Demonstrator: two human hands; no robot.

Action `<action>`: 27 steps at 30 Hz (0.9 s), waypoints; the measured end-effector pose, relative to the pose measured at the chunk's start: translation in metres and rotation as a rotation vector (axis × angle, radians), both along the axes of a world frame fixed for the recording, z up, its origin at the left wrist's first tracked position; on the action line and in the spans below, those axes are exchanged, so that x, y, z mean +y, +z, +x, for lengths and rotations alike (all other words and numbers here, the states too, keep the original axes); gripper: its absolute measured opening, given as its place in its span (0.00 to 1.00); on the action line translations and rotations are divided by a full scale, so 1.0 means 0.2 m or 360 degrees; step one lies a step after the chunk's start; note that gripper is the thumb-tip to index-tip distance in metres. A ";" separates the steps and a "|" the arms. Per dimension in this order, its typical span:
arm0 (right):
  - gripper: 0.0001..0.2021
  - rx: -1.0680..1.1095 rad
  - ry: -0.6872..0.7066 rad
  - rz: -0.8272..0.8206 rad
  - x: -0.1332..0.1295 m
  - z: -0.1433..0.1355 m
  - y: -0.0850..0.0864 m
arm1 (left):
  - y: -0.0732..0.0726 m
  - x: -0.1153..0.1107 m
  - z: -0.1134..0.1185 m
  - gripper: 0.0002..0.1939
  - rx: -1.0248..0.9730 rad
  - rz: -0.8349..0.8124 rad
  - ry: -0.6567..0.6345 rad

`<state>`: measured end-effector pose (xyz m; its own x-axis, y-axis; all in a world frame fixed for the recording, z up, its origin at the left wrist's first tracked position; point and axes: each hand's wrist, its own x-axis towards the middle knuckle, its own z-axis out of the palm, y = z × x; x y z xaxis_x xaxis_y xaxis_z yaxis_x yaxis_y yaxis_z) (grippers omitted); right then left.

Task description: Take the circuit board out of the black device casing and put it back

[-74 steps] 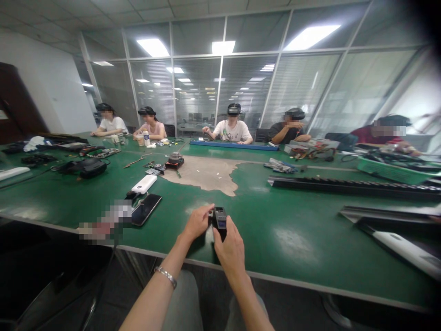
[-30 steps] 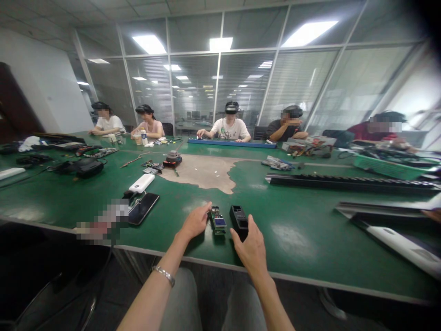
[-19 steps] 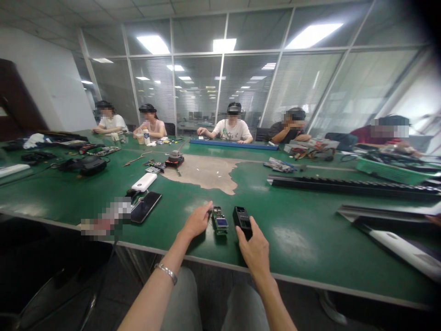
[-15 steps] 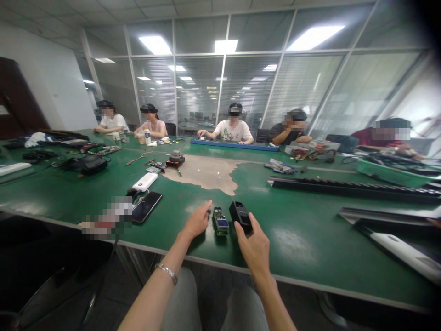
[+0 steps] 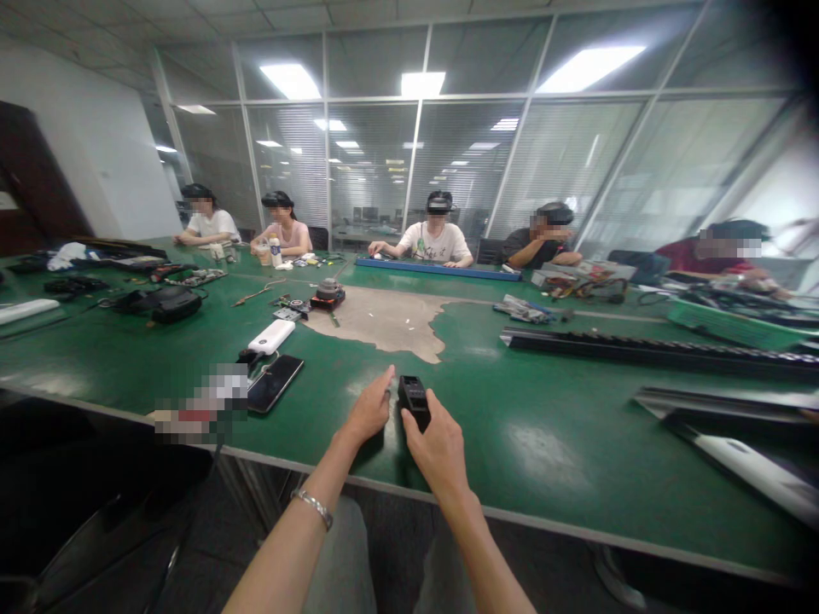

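Observation:
In the head view my right hand (image 5: 440,439) grips a black plastic housing (image 5: 413,396), thumb on its left side and fingers on its right. This case has cut-outs near its far end and is over the spot where the small green circuit board lay; the board is hidden now. To the left, my left hand (image 5: 371,405) rests on the green tabletop with a finger stretched forward, holding nothing. It is near the case, with a small gap between them.
Left of my hands lie a dark smartphone (image 5: 275,384) and a white power bank (image 5: 272,337). A bare brown patch (image 5: 384,320) marks the table ahead. Black rails (image 5: 640,350) and a green basket (image 5: 735,324) are on the right. Several people sit across the table.
My right hand has moved left with the black housing, which now covers the place of the circuit board. My left hand has barely moved.

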<state>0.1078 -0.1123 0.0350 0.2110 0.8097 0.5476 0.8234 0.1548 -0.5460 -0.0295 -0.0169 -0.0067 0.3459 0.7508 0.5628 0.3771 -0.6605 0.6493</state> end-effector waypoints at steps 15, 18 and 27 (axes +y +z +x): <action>0.30 0.0022 -0.0032 0.0071 -0.09 -0.03 -0.16 | 0.04 -0.02 0.00 0.28 0.0243 0.0011 -0.0116; 0.30 0.0040 -0.0019 0.0083 -0.10 -0.03 -0.15 | 0.04 -0.02 0.00 0.27 0.0244 0.0003 -0.0124; 0.29 0.0135 -0.0042 0.0080 -0.10 -0.02 -0.16 | 0.03 -0.01 0.00 0.28 0.0231 -0.0050 -0.0087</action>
